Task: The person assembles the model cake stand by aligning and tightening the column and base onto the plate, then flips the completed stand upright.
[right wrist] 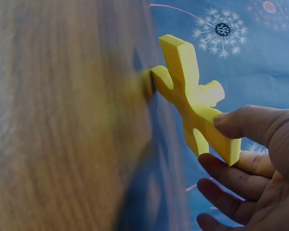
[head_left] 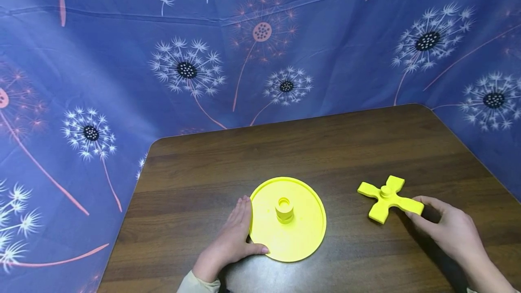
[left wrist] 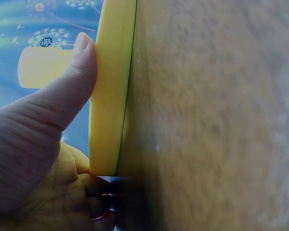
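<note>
A round yellow plate (head_left: pixel 299 241) with a raised rim lies flat on the table, a hollow cylindrical post (head_left: pixel 284 210) standing at its middle. My left hand (head_left: pixel 229 234) rests against its left edge, with the fingers straight along the side and the thumb (left wrist: pixel 74 79) over the rim. To the right, my right hand (head_left: pixel 453 229) pinches one arm of a yellow four-armed cross piece (head_left: pixel 384 202) between thumb and fingers. A short round knob (right wrist: pixel 213 93) rises from the centre of the cross. In the right wrist view the cross is tilted, partly lifted off the table.
The brown wooden table (head_left: pixel 195 180) has rounded far corners. A blue curtain (head_left: pixel 244 80) printed with dandelions hangs behind and around it. A stretch of tabletop separates the plate from the cross piece.
</note>
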{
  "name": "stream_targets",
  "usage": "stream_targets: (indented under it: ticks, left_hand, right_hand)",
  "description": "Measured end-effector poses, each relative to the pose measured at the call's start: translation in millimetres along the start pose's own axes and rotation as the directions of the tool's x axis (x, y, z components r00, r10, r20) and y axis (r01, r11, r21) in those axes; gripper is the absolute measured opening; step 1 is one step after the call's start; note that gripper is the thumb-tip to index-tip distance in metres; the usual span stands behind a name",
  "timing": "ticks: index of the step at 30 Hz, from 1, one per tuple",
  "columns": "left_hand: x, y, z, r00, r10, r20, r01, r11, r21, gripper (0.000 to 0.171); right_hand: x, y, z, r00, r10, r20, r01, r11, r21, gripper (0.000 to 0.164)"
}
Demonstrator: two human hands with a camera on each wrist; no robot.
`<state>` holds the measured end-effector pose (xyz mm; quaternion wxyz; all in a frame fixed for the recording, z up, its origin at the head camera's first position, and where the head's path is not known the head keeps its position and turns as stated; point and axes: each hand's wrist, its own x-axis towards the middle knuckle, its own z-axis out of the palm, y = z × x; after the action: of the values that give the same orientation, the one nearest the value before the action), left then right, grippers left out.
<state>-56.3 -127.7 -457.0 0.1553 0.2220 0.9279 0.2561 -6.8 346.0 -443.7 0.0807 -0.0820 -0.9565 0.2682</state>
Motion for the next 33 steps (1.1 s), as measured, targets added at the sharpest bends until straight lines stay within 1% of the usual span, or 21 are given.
stream_targets:
  ticks: [5, 7, 13, 16, 20, 23, 28, 33]
  left_hand:
    - [0.7, -0.4, 0.7, 1.000, -0.005, 0.006, 0.005, 1.000, 0.001, 0.125]
    - [0.8, -0.4, 0.9, 1.000, -0.004, 0.003, 0.004, 1.000, 0.002, 0.125]
    - [0.3, -0.2, 0.5, 1.000, -0.008, 0.006, 0.008, 1.000, -0.006, 0.125]
    - [0.2, -0.5, -0.1, 1.000, -0.012, 0.017, 0.012, 1.000, -0.020, 0.125]
    - [0.6, -1.0, -1.0, 0.999, -0.016, 0.029, 0.017, 0.999, -0.028, 0.126]
    - [1.3, -1.6, -1.9, 0.999, -0.020, 0.032, 0.021, 0.999, -0.028, 0.126]
    - [2.2, -2.7, -2.7, 0.999, -0.030, 0.038, 0.032, 0.999, -0.035, 0.128]
    - [1.4, -2.6, -2.0, 0.999, -0.031, 0.040, 0.032, 0.999, -0.038, 0.128]
  right_hand:
    - [-1, -5, -3, 0.999, 0.041, -0.003, -0.040, 0.996, 0.085, 0.051]
    - [-1, -7, -3, 0.999, 0.040, -0.017, -0.037, 0.989, 0.143, 0.049]
    - [1, -15, -2, 0.994, -0.042, -0.102, 0.071, 0.950, 0.304, 0.040]
    - [1, -21, -3, 0.992, -0.062, -0.111, 0.096, 0.939, 0.331, 0.039]
    - [1, -31, -6, 0.989, -0.086, -0.118, 0.121, 0.933, 0.338, 0.037]
    - [3, -39, -8, 0.982, -0.130, -0.135, 0.170, 0.921, 0.351, 0.038]
    - [8, -54, -7, 0.970, -0.200, -0.135, 0.238, 0.884, 0.402, 0.043]
    - [11, -73, -3, 0.965, -0.232, -0.120, 0.261, 0.855, 0.448, 0.046]
